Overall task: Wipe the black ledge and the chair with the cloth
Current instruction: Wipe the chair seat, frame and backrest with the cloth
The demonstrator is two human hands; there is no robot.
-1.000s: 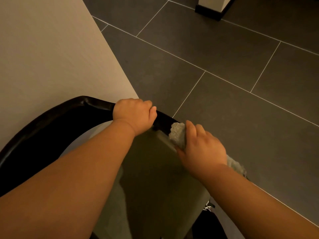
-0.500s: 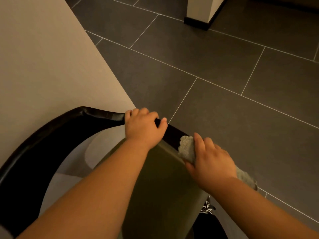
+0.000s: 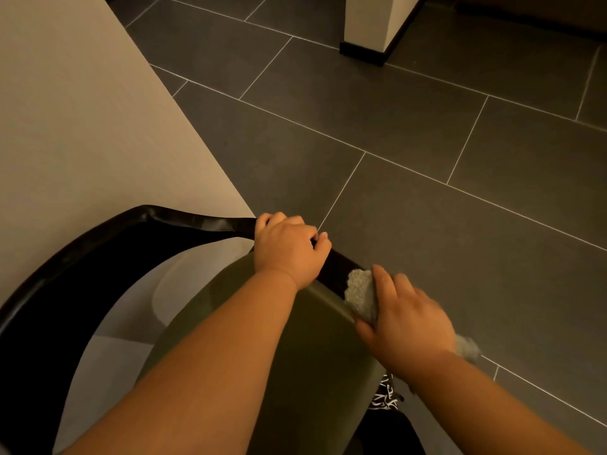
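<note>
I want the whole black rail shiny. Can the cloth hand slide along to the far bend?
Probably not by sliding: the left hand grips the rail between the right hand with the cloth and that bend. It would likely need to lift over.

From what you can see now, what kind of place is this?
Probably an indoor living or office room: dark tiled floor, a black-framed chair beside a pale table or counter, and a white pillar.

Glossy black chair (image 3: 184,220) rail; nubby cloth (image 3: 359,292); matt floor tiles (image 3: 427,133).
</note>
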